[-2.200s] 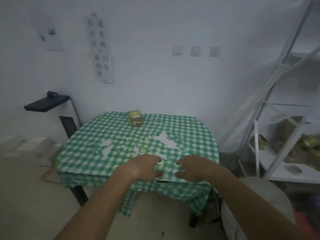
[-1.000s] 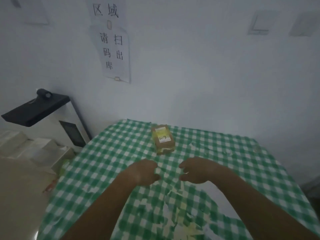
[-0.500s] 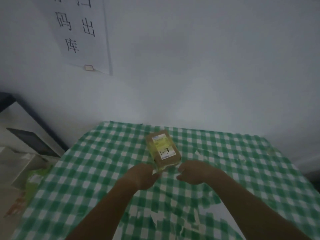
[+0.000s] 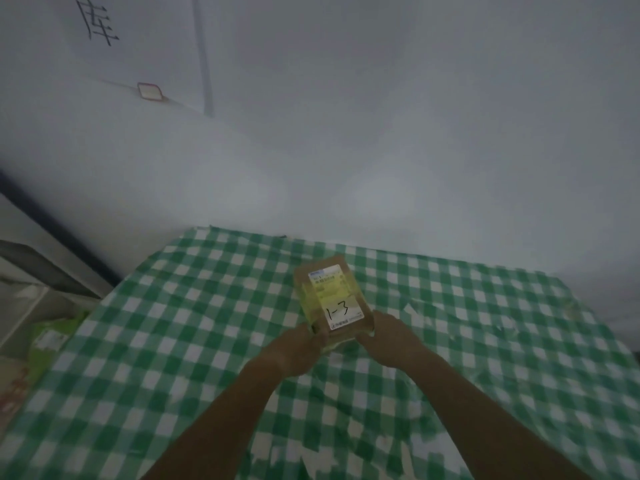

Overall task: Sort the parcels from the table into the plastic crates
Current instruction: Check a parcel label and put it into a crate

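Observation:
A small brown cardboard parcel [image 4: 332, 297] with a white and yellow label marked "1-3" lies on the table with a green and white checked cloth [image 4: 194, 317], near the far edge by the wall. My left hand [image 4: 298, 344] grips the parcel's near left corner. My right hand [image 4: 388, 336] grips its near right corner. Both forearms reach in from the bottom of the view. No crate is in view.
A white wall [image 4: 381, 133] rises right behind the table, with a paper notice [image 4: 131, 46] at upper left. A dark-topped white cabinet [image 4: 38, 237] and green packaging [image 4: 52, 336] stand left of the table. The cloth is torn near the front.
I have come closer to the table and both hands have reached forward from the table's middle to the parcel, closing on its near corners.

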